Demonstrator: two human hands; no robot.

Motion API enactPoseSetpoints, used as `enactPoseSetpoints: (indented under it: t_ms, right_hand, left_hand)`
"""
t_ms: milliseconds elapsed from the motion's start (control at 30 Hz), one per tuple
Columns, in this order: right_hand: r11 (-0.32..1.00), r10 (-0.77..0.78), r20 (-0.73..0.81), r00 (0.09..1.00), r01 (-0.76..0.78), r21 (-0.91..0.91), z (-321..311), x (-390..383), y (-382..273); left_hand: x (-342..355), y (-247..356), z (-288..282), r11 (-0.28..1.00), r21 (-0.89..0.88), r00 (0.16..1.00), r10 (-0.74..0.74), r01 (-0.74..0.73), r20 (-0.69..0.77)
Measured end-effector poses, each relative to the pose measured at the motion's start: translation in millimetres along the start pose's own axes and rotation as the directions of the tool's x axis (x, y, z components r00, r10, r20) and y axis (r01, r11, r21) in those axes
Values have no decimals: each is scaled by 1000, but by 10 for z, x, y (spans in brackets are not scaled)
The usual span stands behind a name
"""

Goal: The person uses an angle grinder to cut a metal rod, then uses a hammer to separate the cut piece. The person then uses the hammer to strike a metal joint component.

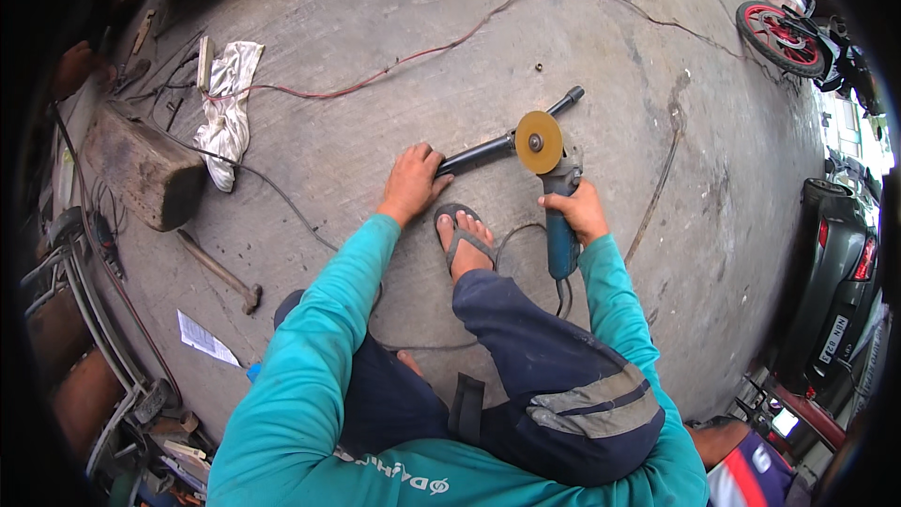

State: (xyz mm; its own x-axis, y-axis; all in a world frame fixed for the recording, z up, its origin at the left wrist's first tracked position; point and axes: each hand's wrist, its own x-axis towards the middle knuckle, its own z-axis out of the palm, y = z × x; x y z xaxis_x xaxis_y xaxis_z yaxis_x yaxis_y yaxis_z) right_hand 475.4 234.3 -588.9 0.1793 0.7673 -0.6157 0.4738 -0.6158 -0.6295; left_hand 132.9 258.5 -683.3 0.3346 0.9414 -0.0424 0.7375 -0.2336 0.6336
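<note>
My left hand (413, 178) is closed on the near end of a black metal tube (474, 153), which lies slanted on the concrete floor with a thinner rod at its far end. My right hand (574, 207) grips the blue-bodied angle grinder (561, 249), whose yellowish disc (539, 128) faces up and hides part of the tube; whether they touch I cannot tell. Its cord trails near my sandalled foot (465, 239). A small nut (539, 67) lies beyond the tube.
Left: white cloth (225, 122), wooden block (141, 169), hammer (221, 272), paper (205, 336), metal frame (84, 310). A red-black cable (394, 66) crosses behind. Right: long thin bar (657, 178), motorcycle (779, 38), dark car (831, 282). Another person (741, 465) is partly visible at lower right.
</note>
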Motion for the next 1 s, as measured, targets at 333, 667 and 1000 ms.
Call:
enactPoseSetpoints:
  t_ms: [333, 667, 1000]
  right_hand:
    - [980, 83, 61, 995, -93, 175, 91, 61, -80]
    - [981, -66, -59, 996, 76, 176, 77, -99, -209]
    - [959, -131, -125, 983, 94, -266, -62, -132, 57]
  left_hand:
    - [41, 33, -49, 1000, -17, 1000, -9, 9, 17]
    - [-32, 35, -40, 1000, -26, 1000, -6, 6, -19]
    - [26, 22, -15, 1000, 11, 1000, -23, 23, 14]
